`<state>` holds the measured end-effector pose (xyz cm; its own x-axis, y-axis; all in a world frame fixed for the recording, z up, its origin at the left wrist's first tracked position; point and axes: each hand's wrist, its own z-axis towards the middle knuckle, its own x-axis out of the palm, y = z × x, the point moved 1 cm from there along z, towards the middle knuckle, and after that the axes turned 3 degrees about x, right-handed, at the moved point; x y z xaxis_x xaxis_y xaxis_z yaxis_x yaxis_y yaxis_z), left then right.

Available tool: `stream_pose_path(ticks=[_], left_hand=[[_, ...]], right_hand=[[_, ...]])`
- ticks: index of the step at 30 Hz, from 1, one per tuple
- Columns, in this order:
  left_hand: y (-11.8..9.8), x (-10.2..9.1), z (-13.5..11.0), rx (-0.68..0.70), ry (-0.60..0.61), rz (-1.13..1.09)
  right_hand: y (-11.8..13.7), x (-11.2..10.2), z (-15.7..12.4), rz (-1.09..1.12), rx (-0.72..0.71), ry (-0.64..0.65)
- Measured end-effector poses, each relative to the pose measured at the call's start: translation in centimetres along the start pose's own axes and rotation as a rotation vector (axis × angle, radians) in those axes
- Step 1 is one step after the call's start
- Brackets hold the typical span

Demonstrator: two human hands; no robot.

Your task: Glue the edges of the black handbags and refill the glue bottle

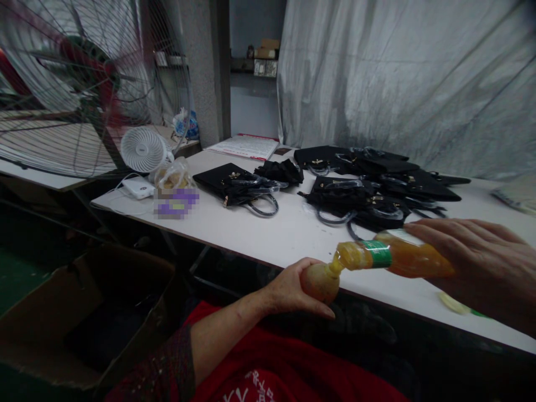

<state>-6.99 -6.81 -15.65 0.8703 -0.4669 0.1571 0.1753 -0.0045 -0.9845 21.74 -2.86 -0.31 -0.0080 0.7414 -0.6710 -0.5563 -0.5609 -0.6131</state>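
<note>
My left hand (293,290) is closed round a small, round, yellowish container (321,283) with a narrow neck, in front of the table's near edge. A clear plastic bottle (412,258) of amber-yellow liquid, with a green label band, lies almost level in the grip of my right hand (477,251). The bottle's mouth meets the neck of the round container, and yellow liquid shows where they join. Under my right wrist a pale yellow, flat piece (454,303) with a green edge rests on the table; part of it is hidden.
Black handbags (368,190) with wrapped handles are piled on the white table (268,237). To the left stand a small white fan (144,149), a power bank (138,188) and a plastic bag (173,176). A large caged fan (84,84) and an open cardboard box (46,312) flank the table.
</note>
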Motion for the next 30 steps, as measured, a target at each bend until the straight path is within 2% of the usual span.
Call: stream_pose_path(ticks=[30], left_hand=[[-0.41, 0.17, 0.03, -0.022, -0.011, -0.02]], right_hand=[[0.2, 0.11, -0.48, 0.009, 0.046, -0.012]])
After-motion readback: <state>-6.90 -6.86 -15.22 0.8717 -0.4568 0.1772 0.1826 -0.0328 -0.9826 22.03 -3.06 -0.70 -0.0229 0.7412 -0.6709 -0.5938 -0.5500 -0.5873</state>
